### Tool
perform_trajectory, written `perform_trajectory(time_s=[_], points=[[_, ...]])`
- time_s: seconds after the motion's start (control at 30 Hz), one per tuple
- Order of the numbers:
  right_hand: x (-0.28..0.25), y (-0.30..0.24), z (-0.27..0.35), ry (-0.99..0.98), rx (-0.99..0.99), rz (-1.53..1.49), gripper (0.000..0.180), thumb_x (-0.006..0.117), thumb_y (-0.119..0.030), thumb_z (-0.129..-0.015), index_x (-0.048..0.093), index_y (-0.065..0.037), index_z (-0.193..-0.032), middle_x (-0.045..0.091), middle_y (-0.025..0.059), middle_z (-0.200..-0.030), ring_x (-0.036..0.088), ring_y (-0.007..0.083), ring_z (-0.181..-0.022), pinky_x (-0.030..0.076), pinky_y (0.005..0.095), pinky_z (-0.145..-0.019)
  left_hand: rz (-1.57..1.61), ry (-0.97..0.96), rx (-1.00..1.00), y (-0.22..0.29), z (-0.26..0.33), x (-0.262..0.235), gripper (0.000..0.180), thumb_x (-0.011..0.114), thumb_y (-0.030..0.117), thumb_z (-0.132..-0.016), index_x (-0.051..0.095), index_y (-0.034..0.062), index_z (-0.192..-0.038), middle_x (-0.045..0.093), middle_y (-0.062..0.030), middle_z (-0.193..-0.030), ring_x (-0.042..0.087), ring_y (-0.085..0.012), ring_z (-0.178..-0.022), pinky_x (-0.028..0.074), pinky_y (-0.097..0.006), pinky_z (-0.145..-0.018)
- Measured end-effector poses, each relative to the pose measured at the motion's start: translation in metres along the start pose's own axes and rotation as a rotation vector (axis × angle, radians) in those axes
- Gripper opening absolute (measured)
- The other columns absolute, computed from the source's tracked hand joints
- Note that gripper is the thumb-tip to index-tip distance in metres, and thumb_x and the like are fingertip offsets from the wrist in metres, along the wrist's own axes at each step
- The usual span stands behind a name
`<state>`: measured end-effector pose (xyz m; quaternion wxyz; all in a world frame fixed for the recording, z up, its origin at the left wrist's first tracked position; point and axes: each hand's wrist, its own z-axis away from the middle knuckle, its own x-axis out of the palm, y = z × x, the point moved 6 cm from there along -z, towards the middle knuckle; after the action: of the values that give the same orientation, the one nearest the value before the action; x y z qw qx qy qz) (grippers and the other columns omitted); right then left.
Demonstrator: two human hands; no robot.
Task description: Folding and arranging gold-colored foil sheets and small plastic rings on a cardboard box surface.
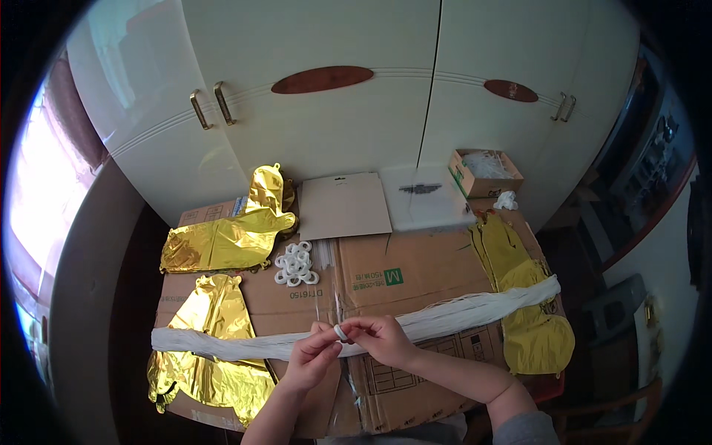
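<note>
A small white ring [340,333], perhaps a little roll of tape or ribbon, is between the fingertips of both hands. My left hand [310,357] pinches it from the left, and my right hand [380,341] has its fingers closed at its right side. Beneath the hands a long bundle of white strings [460,314] stretches across the cardboard-covered table [434,267]. Beyond them sits a pile of similar white rings [296,263]. Flat gold foil balloons [215,311] lie on the left, partly under the string bundle.
More gold foil balloons [222,241] lie at the far left. Yellow-gold foil balloons [535,337] are at the right. A brown cardboard sheet [344,206], a white flat package [423,199], an open box [493,185] and crumpled white material [506,200] line the back, before white cabinets [319,126].
</note>
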<state>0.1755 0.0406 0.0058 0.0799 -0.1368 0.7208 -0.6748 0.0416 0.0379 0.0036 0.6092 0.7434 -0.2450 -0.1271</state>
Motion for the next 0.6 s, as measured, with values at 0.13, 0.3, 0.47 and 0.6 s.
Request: perform_trajectory(time_s=[0.13,0.3,0.47,0.6], points=[[0.005,0.004,0.001,-0.008,0.120,-0.186,0.022,0.051,-0.016,-0.092,0.061,0.001,-0.103,0.063,0.0026,-0.081,0.057,0.0066,-0.074,0.047,0.0220,-0.067,-0.085,0.074,0.097,0.015,-0.005,0.003,0.036,0.048,-0.003,-0.087,0.054,0.0030,-0.121,0.056,-0.0058,-0.106,0.046,-0.0161,-0.107,0.035,-0.031,-0.093],[0.003,0.008,0.000,-0.029,0.233,-0.182,0.021,0.051,-0.015,-0.092,0.062,0.001,-0.102,0.064,0.0043,-0.081,0.057,0.0074,-0.072,0.048,0.0223,-0.068,-0.172,0.058,0.047,0.014,-0.006,0.006,0.037,0.043,-0.005,-0.088,0.051,0.0020,-0.124,0.059,-0.0103,-0.115,0.054,-0.0170,-0.106,0.041,-0.028,-0.089],[0.002,0.010,-0.001,-0.032,0.197,-0.110,0.019,0.053,-0.013,-0.090,0.063,0.001,-0.095,0.065,0.0045,-0.080,0.058,0.0076,-0.069,0.049,0.0232,-0.063,-0.347,0.118,0.103,0.006,-0.004,0.000,0.037,0.045,-0.005,-0.088,0.051,0.0032,-0.123,0.062,-0.0102,-0.110,0.060,-0.0134,-0.099,0.045,-0.024,-0.084],[-0.005,-0.015,0.000,0.033,0.079,0.187,0.013,0.061,-0.013,-0.085,0.065,-0.002,-0.087,0.065,0.0032,-0.075,0.060,0.0083,-0.064,0.048,0.0238,-0.057,-0.321,0.176,0.022,-0.001,-0.004,-0.003,0.031,0.053,-0.002,-0.086,0.056,0.0021,-0.116,0.064,-0.0096,-0.107,0.060,-0.0111,-0.096,0.048,-0.024,-0.082]])
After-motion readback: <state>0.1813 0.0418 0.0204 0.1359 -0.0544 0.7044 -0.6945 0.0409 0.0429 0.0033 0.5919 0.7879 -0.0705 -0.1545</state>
